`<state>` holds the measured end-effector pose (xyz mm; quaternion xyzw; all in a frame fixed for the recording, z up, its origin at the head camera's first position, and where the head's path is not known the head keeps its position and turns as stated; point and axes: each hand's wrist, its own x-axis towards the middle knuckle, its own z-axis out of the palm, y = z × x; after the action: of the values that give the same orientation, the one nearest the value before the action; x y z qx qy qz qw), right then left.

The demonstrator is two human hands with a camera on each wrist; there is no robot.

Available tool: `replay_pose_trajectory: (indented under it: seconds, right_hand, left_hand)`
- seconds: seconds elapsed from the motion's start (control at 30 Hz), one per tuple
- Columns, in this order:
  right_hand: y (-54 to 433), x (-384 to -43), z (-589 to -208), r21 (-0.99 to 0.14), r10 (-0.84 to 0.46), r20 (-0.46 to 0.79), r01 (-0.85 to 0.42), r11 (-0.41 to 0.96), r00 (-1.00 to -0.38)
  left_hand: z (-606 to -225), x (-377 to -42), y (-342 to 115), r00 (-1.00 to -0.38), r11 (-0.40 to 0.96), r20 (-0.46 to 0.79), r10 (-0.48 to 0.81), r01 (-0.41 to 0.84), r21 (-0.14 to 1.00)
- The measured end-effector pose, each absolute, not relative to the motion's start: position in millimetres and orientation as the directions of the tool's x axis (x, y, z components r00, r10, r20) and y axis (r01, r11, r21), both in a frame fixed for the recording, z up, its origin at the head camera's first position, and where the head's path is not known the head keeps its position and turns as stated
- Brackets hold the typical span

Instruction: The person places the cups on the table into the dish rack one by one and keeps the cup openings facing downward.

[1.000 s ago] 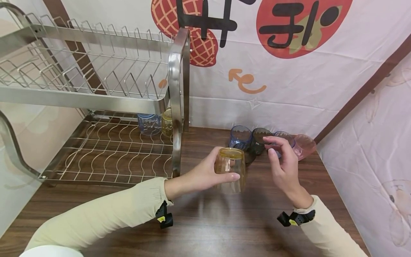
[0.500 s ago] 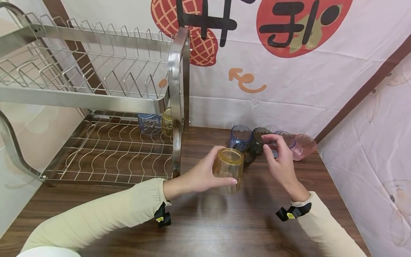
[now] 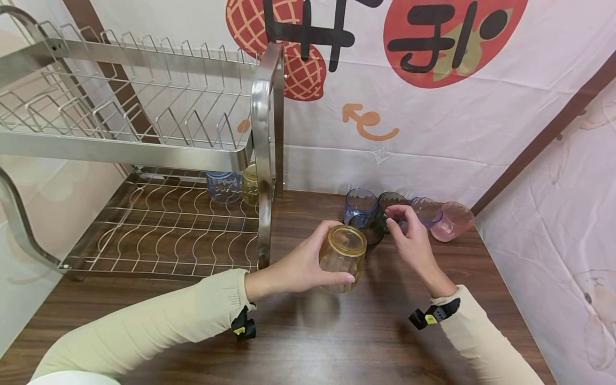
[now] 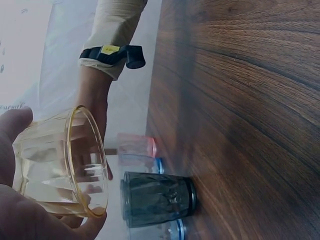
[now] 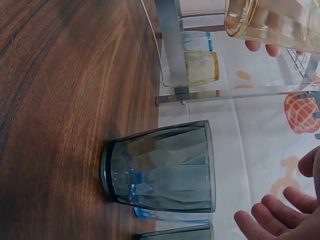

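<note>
My left hand (image 3: 300,263) grips a yellow glass tumbler (image 3: 340,263) around its side, mouth down and slightly tilted, above the table. In the left wrist view the tumbler's rim (image 4: 75,160) faces the tabletop. My right hand (image 3: 413,240) is just right of the front dark grey tumbler (image 3: 371,231), fingers loosely bent and holding nothing. Seen from the right wrist, that grey tumbler (image 5: 162,167) stands upright, with the fingertips (image 5: 243,220) a little above its mouth. Behind it are a blue tumbler (image 3: 360,202) and a second dark grey tumbler (image 3: 387,200).
Further right stand a purple-blue tumbler (image 3: 427,211) and a pink tumbler (image 3: 452,222), near the cloth backdrop (image 3: 327,160). On the left is a two-tier metal dish rack (image 3: 192,152). Its lower tier holds a blue tumbler (image 3: 223,187) and a yellow tumbler (image 3: 250,187), both upside down.
My right hand has moved left, toward the dark grey tumblers. The yellow tumbler in my left hand has tipped, so its base shows more to the head camera.
</note>
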<state>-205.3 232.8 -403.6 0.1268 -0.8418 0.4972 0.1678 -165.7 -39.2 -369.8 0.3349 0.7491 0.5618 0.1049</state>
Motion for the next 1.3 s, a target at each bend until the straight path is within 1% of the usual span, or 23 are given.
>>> replay_pose_trajectory:
  seconds: [0.27,0.53,0.63,0.9,0.97,1.1,1.3]
  right_hand:
    - [231,-213,-413,-0.849,-0.048,0.262,-0.254,0.463,-0.964]
    - [228,-217,-428,-0.811,-0.071,0.159,-0.171,0.56,-0.985]
    - [228,-218,-433,-0.811,-0.073,0.114,-0.135,0.569,-0.991]
    - [228,-218,-438,-0.783,-0.081,0.054,-0.093,0.615,-0.995]
    - [228,-218,-439,-0.776,-0.088,0.032,-0.08,0.625,-0.996]
    - [228,-219,-442,-0.794,-0.108,-0.003,-0.064,0.605,-0.994]
    - [227,-221,-447,-0.861,-0.155,-0.021,-0.061,0.504,-0.988]
  left_hand:
    - [-370,-165,-40,-0.74,0.182,0.246,0.626,0.445,0.877]
    - [-373,-165,-40,-0.698,0.148,0.3,0.65,0.503,0.852]
    - [-373,-164,-40,-0.696,0.139,0.301,0.651,0.5,0.855]
    - [-371,-163,-42,-0.706,0.144,0.281,0.65,0.478,0.867]
    - [-371,-162,-44,-0.699,0.138,0.284,0.657,0.481,0.866]
    - [-372,-158,-47,-0.676,0.138,0.293,0.676,0.507,0.851]
    - [-375,-154,-52,-0.657,0.14,0.302,0.691,0.531,0.836]
